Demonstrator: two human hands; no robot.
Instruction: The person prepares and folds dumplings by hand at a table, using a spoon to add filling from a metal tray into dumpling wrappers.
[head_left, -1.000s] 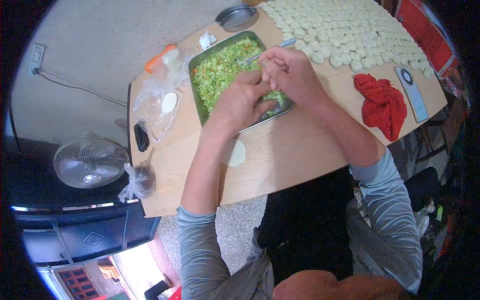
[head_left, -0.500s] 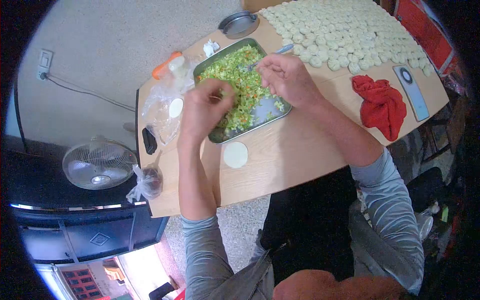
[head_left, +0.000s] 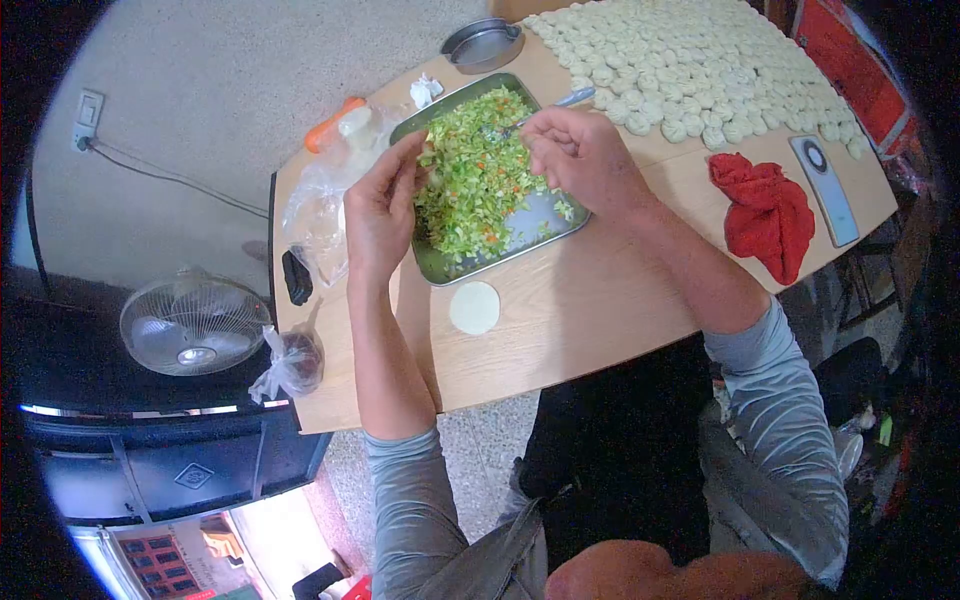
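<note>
My left hand (head_left: 378,222) is half-curled by the tray (head_left: 536,222); my right hand (head_left: 590,165) is bent near the utensil (head_left: 576,97). I can't tell what either grasps. Light fingertips should suit the loose greens (head_left: 470,190), clear of the disc (head_left: 474,308) on the tabletop (head_left: 600,290).

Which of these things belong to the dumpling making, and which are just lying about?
Part of the job, I'd say:
- tray with filling
- utensil in the right hand
- wrapper
- dumplings

Probably just lying about:
- red cloth
- phone
- tied bag
- pan, though it may have a use
</note>
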